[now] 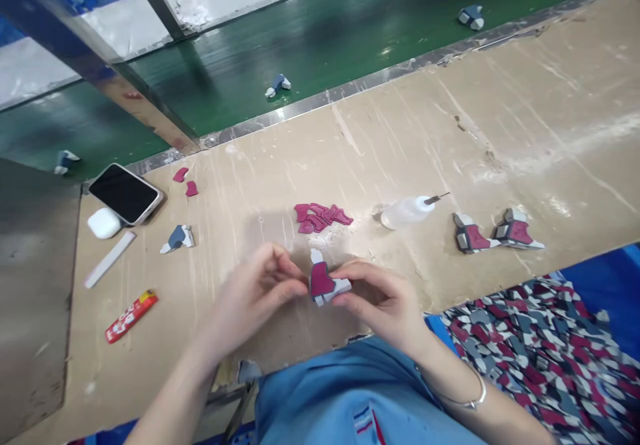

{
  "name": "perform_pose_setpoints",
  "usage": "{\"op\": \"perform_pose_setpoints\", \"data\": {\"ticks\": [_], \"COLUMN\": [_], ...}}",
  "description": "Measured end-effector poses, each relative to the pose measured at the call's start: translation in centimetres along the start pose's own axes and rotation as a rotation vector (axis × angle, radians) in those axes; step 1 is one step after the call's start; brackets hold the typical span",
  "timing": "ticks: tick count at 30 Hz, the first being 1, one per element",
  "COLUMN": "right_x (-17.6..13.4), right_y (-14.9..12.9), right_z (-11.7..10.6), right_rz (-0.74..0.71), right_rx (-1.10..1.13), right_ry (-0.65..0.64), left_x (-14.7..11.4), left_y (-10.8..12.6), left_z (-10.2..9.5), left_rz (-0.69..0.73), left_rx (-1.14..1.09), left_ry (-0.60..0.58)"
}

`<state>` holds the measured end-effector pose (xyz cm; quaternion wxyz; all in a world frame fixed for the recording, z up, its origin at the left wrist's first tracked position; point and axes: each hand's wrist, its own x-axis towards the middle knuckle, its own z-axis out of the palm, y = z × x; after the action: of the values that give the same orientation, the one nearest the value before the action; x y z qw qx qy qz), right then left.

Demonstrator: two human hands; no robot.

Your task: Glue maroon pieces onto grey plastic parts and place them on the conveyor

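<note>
My right hand [383, 301] pinches the white end of a small boot-shaped part [321, 279] between thumb and fingers. The part is grey and white with a maroon panel on the side facing me. At its left edge, the thumb and forefinger of my left hand [265, 285] close in a pinch; they appear to grip the edge. Just beyond my hands lies a loose pile of maroon flat pieces [320, 218]. A white squeeze bottle [407, 213] with a thin needle tip lies on its side to the right of the pile.
Two similar parts with maroon panels [519, 231] lie at right. A blue bin [623, 291] full of such parts stands below the table edge. At left are a phone [126, 193], a white case [104, 223], a red packet [131, 316] and a blue-white part [179, 238]. Behind runs a green belt [350, 45].
</note>
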<state>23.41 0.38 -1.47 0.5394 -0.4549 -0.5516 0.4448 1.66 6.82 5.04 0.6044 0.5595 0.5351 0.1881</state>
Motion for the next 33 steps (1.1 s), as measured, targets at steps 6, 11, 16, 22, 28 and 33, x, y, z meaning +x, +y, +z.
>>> {"op": "perform_pose_setpoints", "data": {"ticks": [6,11,16,22,28,33], "right_x": [-1.4,-2.1,-3.4,-4.5,-4.0,-3.0], "right_y": [-0.4,-1.0,-0.7,1.4,1.8,2.5], "right_z": [-2.6,-4.9,-7.5,-8.4,-8.5,-11.1], "right_rz": [0.087,0.045,-0.022,-0.095,-0.246,-0.192], "right_rx": [-0.099,-0.230,-0.533,-1.031,-1.128,-1.237], "right_ry": [0.145,0.237,0.268,0.366,0.258,0.351], "left_x": [10.0,19.6,25.0,26.2,24.0,16.9], "left_y": [4.2,8.5,9.8,9.6,9.8,8.9], "left_z": [-5.5,-6.0,-5.2,-7.6,-10.1,-9.0], "left_rz": [0.217,0.268,0.027,0.096,0.064,0.157], "left_rx": [0.714,1.022,0.946,0.715,0.633,0.605], "left_ry": [0.464,0.400,0.437,0.767,0.885,0.621]}}
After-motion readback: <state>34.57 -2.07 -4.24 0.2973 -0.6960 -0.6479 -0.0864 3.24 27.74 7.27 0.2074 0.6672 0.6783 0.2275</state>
